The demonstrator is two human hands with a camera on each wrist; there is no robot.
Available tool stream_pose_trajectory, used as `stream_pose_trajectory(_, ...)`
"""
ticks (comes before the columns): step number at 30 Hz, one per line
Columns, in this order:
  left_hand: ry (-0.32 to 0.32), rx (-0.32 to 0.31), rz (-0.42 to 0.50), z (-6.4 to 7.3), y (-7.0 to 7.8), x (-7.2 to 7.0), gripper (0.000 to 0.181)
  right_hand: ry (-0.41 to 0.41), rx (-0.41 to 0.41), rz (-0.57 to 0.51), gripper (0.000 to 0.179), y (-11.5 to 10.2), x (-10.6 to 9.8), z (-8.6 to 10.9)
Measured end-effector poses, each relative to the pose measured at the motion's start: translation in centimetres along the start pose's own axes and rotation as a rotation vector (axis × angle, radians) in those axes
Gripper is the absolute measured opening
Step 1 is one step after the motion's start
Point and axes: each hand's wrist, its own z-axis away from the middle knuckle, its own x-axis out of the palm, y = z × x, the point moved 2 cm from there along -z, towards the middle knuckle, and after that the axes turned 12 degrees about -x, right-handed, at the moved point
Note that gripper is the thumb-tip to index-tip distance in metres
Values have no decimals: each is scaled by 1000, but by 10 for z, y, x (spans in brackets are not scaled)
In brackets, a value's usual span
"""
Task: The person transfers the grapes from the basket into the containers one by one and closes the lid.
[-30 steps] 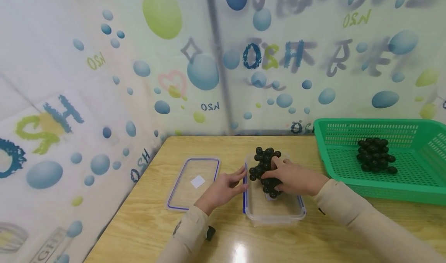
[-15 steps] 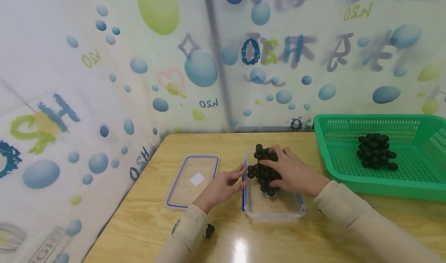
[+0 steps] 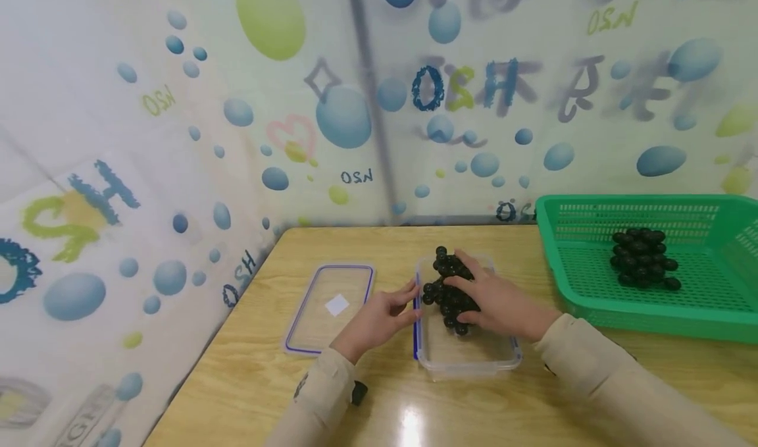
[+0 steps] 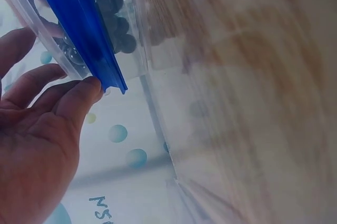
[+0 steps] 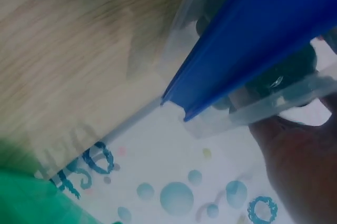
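Note:
A bunch of dark grapes (image 3: 435, 292) lies in a clear plastic food container (image 3: 468, 369) at the middle of the table. My right hand (image 3: 509, 303) grips the bunch from above and from the right, its fingers spread round the upper and lower grapes. On the container's left side rest the fingertips of my left hand (image 3: 381, 318), the fingers fairly straight. In the left wrist view they touch the wall by a blue latch (image 4: 79, 23). Another blue latch (image 5: 237, 39) crosses the right wrist view, with grapes (image 5: 287, 79) dimly visible behind it.
A clear lid (image 3: 314, 302) with a blue seal and a white square (image 3: 336, 305) lies left of the container. At the right stands a green plastic basket (image 3: 645, 318) holding a second grape bunch (image 3: 639, 256). A printed curtain (image 3: 474, 190) hangs behind the table.
The grape bunch has settled slightly in the container, covering a white patch beneath it. My right hand has shifted its fingers over the grapes. My left hand stays at the container's side.

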Motion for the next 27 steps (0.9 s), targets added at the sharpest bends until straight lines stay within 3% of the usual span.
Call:
stream_pose_trajectory(6, 14, -19, -9, 4, -2, -5, 54, -63, -29, -79, 63, -1, -3, -3)
stream_pose_trajectory(12, 21, 0, -3, 5, -4, -6, 53, -92, -24, -66, 63, -3, 0, -7)
stream_pose_trajectory(18, 29, -8, -13, 7, -8, -6, 54, -94, -12, -73, 65, -5, 4, -9)
stream_pose_trajectory(23, 30, -15, -41, 9, -10, -6, 56, -86, 25, -156, 66, -2, 6, -5)
stream_pose_trajectory(27, 25, -16, -48, 9, -9, -7, 57, -36, 71, -201, 69, 1, -7, 4)
